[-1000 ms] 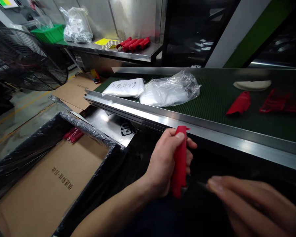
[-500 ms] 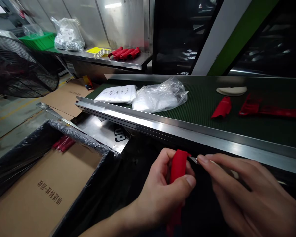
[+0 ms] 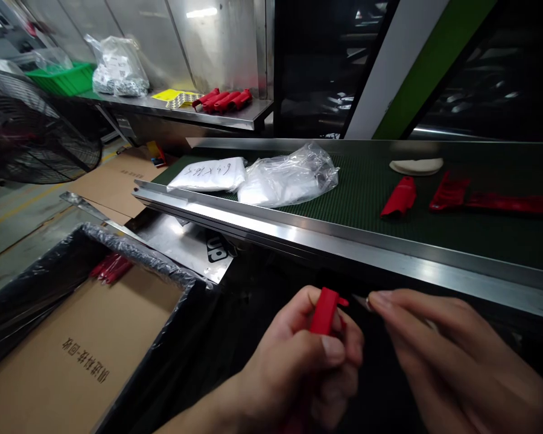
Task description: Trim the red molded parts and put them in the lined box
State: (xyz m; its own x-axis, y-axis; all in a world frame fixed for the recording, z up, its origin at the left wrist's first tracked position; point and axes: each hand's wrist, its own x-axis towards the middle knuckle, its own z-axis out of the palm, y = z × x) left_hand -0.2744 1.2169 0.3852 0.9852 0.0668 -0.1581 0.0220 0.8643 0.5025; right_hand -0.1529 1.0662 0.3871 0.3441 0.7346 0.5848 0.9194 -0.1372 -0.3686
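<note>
Conveyor [image 3: 357,211] holds plastic bags [image 3: 289,178]; fan [image 3: 40,132] stands left.

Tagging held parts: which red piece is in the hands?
The red piece gripped by the left hand; the others lie on the belt, bench or in the lined box.

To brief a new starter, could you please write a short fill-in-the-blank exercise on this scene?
The left hand grips a slim plastic part coloured ____.
A flat white plastic packet lies on the ribbed ____ belt.
On the grey steel shelf, a yellow sheet lies between curved red parts and a clear plastic ____.

red; green; bag
</note>
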